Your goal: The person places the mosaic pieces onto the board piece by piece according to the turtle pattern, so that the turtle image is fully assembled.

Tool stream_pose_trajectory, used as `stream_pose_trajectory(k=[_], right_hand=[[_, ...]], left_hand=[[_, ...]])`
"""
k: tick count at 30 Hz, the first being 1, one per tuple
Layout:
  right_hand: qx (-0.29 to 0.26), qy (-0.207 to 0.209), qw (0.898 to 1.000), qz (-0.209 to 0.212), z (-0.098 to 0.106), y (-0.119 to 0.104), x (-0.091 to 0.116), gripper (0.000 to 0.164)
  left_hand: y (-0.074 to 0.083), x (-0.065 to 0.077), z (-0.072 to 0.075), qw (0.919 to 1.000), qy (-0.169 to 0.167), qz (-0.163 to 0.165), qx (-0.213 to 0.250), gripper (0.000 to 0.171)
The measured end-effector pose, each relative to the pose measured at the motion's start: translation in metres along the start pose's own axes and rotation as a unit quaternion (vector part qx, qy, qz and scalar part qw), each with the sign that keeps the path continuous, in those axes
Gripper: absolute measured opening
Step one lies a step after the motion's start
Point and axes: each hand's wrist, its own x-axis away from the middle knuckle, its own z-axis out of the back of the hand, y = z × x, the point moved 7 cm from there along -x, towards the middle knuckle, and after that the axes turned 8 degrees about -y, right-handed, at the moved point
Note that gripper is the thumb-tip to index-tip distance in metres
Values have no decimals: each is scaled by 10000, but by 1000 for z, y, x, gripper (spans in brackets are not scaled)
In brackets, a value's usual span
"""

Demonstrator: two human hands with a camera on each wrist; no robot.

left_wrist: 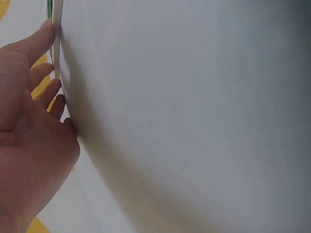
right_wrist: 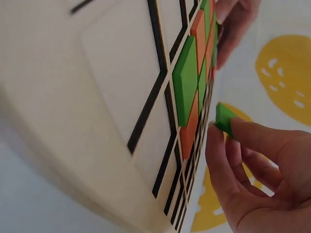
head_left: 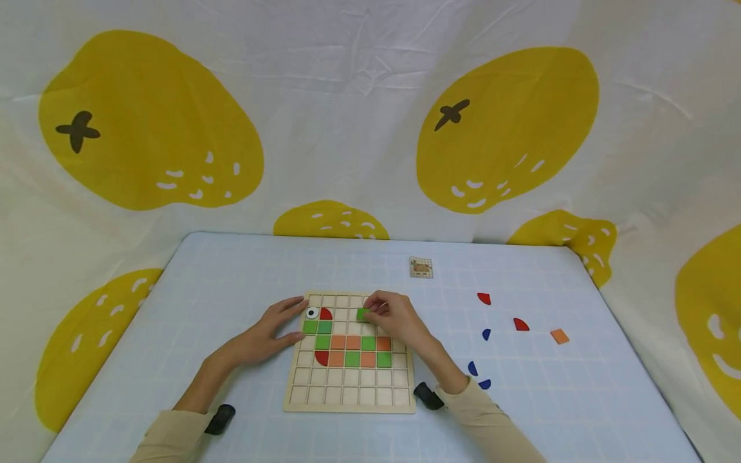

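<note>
Right hand (head_left: 396,315) pinches a green square tile (right_wrist: 224,118) over the pale wooden grid board (head_left: 350,378); the left hand (head_left: 267,333), thumb spread from fingers, touches its left edge. Placing seems underway; the next move calls for alignment with a cell, exactly which being unclear.

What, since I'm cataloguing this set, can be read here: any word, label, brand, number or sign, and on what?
No readable text anywhere.
Card: any lettering too small to read.
Board and tiles: none visible.
Wrist cameras: any markings too small to read.
Curtain: fruit print, no writing seen.
</note>
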Motion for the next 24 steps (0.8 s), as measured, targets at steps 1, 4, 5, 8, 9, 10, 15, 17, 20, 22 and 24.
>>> stream_pose_trajectory(k=[1, 4, 5, 8, 9, 10, 15, 17, 20, 22, 24], right_hand=[[-26, -54, 10000, 19, -2, -1, 0, 8], [-91, -261, 9996, 97, -8, -3, -1, 8], [-105, -336, 9993, 105, -9, -4, -1, 8], [-66, -558, 9983, 147, -14, -5, -1, 7], [-24, -623, 9980, 139, -16, -5, -1, 7], [0, -679, 9976, 139, -17, -6, -1, 6], [252, -806, 9964, 91, -21, -7, -1, 5], [368, -803, 9961, 58, -22, -7, -2, 5], [527, -776, 9956, 56, -24, -7, -3, 5], [581, -778, 9953, 64, -25, -7, -4, 6], [598, -799, 9950, 72, -26, -7, -4, 6]], left_hand=[[0, 0, 0, 10000, -5, 16, -11, 72], [0, 0, 0, 10000, -11, 29, -18, 72], [1, -1, 0, 10000, -11, 29, -18, 72], [1, -1, 0, 10000, -3, 12, -12, 72], [1, -1, 0, 10000, -1, 7, -7, 72], [1, -1, 0, 10000, -1, 6, -13, 72], [2, -2, 0, 10000, 3, 19, -15, 72], [1, -2, 0, 10000, 5, 13, -14, 72], [1, -2, 0, 10000, 8, -13, 10, 72], [2, -2, 0, 10000, 22, -59, -13, 71], [2, -2, 0, 10000, 32, -78, -4, 71]])
